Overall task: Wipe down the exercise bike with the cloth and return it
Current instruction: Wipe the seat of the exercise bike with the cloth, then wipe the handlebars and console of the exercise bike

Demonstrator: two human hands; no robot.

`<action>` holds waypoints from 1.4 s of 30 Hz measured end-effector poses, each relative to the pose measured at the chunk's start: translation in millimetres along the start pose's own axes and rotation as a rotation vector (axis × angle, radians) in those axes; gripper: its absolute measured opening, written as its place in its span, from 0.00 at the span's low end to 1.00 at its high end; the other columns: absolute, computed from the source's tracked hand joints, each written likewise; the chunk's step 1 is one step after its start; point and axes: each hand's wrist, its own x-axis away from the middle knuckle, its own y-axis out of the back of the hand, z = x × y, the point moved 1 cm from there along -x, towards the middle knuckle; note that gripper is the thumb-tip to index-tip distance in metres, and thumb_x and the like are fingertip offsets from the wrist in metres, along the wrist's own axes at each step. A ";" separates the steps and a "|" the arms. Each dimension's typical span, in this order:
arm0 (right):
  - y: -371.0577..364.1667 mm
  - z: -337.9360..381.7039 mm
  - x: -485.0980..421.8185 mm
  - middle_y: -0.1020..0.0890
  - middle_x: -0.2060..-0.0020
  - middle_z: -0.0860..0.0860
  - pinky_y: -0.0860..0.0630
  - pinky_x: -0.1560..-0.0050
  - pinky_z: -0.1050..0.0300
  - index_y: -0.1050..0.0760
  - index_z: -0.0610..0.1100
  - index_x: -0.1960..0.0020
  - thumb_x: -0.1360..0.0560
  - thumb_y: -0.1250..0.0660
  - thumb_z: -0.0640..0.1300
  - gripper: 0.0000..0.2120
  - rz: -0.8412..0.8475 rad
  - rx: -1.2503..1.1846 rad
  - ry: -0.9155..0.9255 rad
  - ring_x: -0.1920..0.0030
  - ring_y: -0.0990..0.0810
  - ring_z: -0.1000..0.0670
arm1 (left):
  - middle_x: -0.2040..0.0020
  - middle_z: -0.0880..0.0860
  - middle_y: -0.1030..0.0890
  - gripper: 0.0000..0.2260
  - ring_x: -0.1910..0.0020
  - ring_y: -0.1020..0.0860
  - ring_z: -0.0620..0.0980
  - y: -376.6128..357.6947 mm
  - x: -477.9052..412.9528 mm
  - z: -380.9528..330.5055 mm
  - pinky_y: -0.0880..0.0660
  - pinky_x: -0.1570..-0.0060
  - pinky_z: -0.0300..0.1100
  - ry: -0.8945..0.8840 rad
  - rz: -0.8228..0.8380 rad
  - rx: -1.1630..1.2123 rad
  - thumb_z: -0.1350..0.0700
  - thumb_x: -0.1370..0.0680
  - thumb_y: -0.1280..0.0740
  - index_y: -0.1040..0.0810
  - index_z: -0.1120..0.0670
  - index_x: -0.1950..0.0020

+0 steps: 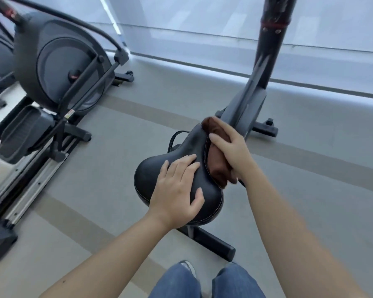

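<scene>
The exercise bike's black saddle (151, 179) is in the middle of the view, its nose pointing away toward the bike's black frame post (265, 67). My left hand (177, 190) lies flat on the saddle's wide rear part, fingers spread and straight. My right hand (230, 151) grips a brown cloth (216, 168) and holds it against the saddle's right side. The cloth bunches out above and below my fingers. The bike's rear floor bar (211, 241) shows under the saddle.
An elliptical trainer (58, 67) with pedals and floor rails stands at the left. Grey floor with darker stripes surrounds the bike. A low ledge and frosted window wall (224, 29) run along the back. My jeans-clad legs (205, 282) are at the bottom edge.
</scene>
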 end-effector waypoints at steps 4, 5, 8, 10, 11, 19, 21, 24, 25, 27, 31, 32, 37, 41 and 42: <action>5.3 -10.8 68.0 0.21 0.42 0.60 0.32 0.41 0.71 0.26 0.54 0.38 0.25 0.36 0.38 0.18 0.130 0.046 -0.046 0.40 0.26 0.62 | 0.36 0.57 0.26 0.25 0.37 0.29 0.56 -1.5 1.6 1.3 0.39 0.36 0.60 -0.014 0.003 -0.005 0.49 0.30 0.43 0.27 0.61 0.38; 4.7 -11.8 79.9 0.22 0.42 0.60 0.32 0.41 0.71 0.26 0.55 0.38 0.25 0.35 0.39 0.18 0.139 0.107 -0.051 0.40 0.26 0.62 | 0.36 0.57 0.26 0.25 0.37 0.28 0.56 -1.8 2.1 1.7 0.38 0.37 0.60 -0.019 0.005 -0.007 0.50 0.30 0.44 0.26 0.61 0.39; 0.7 -9.0 96.9 0.23 0.39 0.57 0.34 0.38 0.66 0.27 0.56 0.37 0.25 0.34 0.41 0.19 0.058 0.193 -0.083 0.39 0.27 0.61 | 0.37 0.58 0.26 0.25 0.37 0.28 0.57 -2.5 2.2 2.3 0.37 0.37 0.61 -0.028 0.019 -0.013 0.49 0.30 0.44 0.26 0.62 0.39; -4.6 -3.4 105.0 0.23 0.39 0.57 0.34 0.38 0.67 0.27 0.54 0.37 0.25 0.35 0.40 0.19 -0.001 0.200 -0.108 0.39 0.27 0.61 | 0.37 0.59 0.26 0.25 0.37 0.28 0.58 -1.4 2.5 3.1 0.36 0.38 0.61 -0.036 0.024 -0.006 0.49 0.30 0.45 0.26 0.63 0.39; -7.2 -1.4 109.8 0.23 0.40 0.57 0.34 0.39 0.69 0.27 0.54 0.37 0.25 0.35 0.40 0.19 -0.030 0.205 -0.117 0.40 0.27 0.61 | 0.37 0.59 0.26 0.25 0.37 0.28 0.58 -0.5 3.4 3.5 0.37 0.37 0.62 -0.041 0.024 0.001 0.49 0.30 0.45 0.26 0.63 0.39; -27.1 5.5 144.5 0.23 0.45 0.60 0.32 0.42 0.70 0.27 0.56 0.37 0.27 0.33 0.41 0.20 -0.303 0.275 -0.162 0.45 0.26 0.61 | 0.36 0.61 0.27 0.20 0.36 0.30 0.60 -1.2 4.7 7.5 0.41 0.35 0.62 -0.057 0.003 0.082 0.55 0.29 0.34 0.26 0.63 0.39; -31.4 12.1 150.1 0.23 0.45 0.59 0.33 0.45 0.73 0.27 0.55 0.37 0.27 0.33 0.41 0.20 -0.339 0.275 -0.170 0.45 0.26 0.62 | 0.36 0.61 0.28 0.20 0.36 0.31 0.60 -0.5 4.6 8.7 0.43 0.34 0.60 -0.055 0.011 0.113 0.56 0.28 0.33 0.26 0.62 0.39; -30.6 29.5 158.6 0.23 0.45 0.59 0.33 0.47 0.77 0.28 0.55 0.37 0.26 0.33 0.41 0.20 -0.391 0.274 -0.163 0.44 0.26 0.60 | 0.35 0.59 0.29 0.18 0.35 0.33 0.58 4.3 1.8 8.8 0.47 0.32 0.57 -0.002 0.020 0.219 0.56 0.28 0.32 0.26 0.61 0.40; -28.3 37.0 161.5 0.23 0.44 0.59 0.34 0.46 0.76 0.28 0.55 0.36 0.26 0.33 0.41 0.20 -0.405 0.282 -0.151 0.43 0.26 0.60 | 0.35 0.59 0.29 0.17 0.34 0.34 0.58 7.1 0.6 8.2 0.46 0.31 0.56 0.016 0.021 0.264 0.57 0.27 0.33 0.26 0.61 0.40; -21.6 53.8 167.3 0.24 0.41 0.58 0.33 0.40 0.70 0.28 0.55 0.36 0.26 0.33 0.41 0.21 -0.423 0.313 -0.115 0.41 0.27 0.59 | 0.35 0.61 0.29 0.18 0.34 0.35 0.59 14.9 -1.8 5.6 0.44 0.32 0.57 0.042 0.001 0.348 0.58 0.27 0.32 0.27 0.62 0.39; -4.4 85.5 178.7 0.25 0.40 0.58 0.33 0.37 0.63 0.28 0.56 0.37 0.26 0.33 0.40 0.21 -0.480 0.358 -0.035 0.40 0.27 0.58 | 0.38 0.64 0.27 0.18 0.35 0.32 0.63 39.9 -4.4 -15.4 0.39 0.35 0.60 -0.060 -0.118 0.344 0.62 0.29 0.30 0.26 0.64 0.41; 0.5 92.9 181.2 0.26 0.39 0.58 0.33 0.38 0.66 0.28 0.56 0.37 0.26 0.32 0.40 0.21 -0.488 0.367 -0.013 0.40 0.28 0.58 | 0.39 0.64 0.26 0.18 0.36 0.32 0.64 47.9 -4.7 -24.6 0.38 0.36 0.62 -0.100 -0.147 0.329 0.63 0.30 0.29 0.25 0.64 0.42; 35.5 126.7 190.8 0.26 0.39 0.59 0.33 0.42 0.72 0.28 0.59 0.37 0.26 0.32 0.43 0.20 -0.499 0.369 0.087 0.41 0.28 0.63 | 0.41 0.63 0.25 0.16 0.37 0.30 0.65 82.2 -6.7 -82.3 0.34 0.42 0.67 -0.269 -0.258 0.263 0.60 0.30 0.32 0.24 0.63 0.43; 84.9 153.1 204.8 0.25 0.42 0.61 0.33 0.48 0.78 0.29 0.63 0.40 0.26 0.32 0.43 0.20 -0.512 0.363 0.180 0.44 0.28 0.66 | 0.40 0.60 0.25 0.15 0.36 0.31 0.62 87.3 -14.8 -142.2 0.34 0.41 0.65 -0.301 -0.293 0.313 0.62 0.30 0.31 0.23 0.62 0.44; 100.9 159.3 209.9 0.25 0.43 0.60 0.32 0.47 0.77 0.29 0.62 0.39 0.27 0.32 0.43 0.20 -0.518 0.375 0.187 0.44 0.27 0.64 | 0.40 0.60 0.25 0.15 0.36 0.31 0.61 86.3 -17.1 -159.8 0.34 0.41 0.65 -0.284 -0.284 0.353 0.63 0.30 0.30 0.23 0.62 0.43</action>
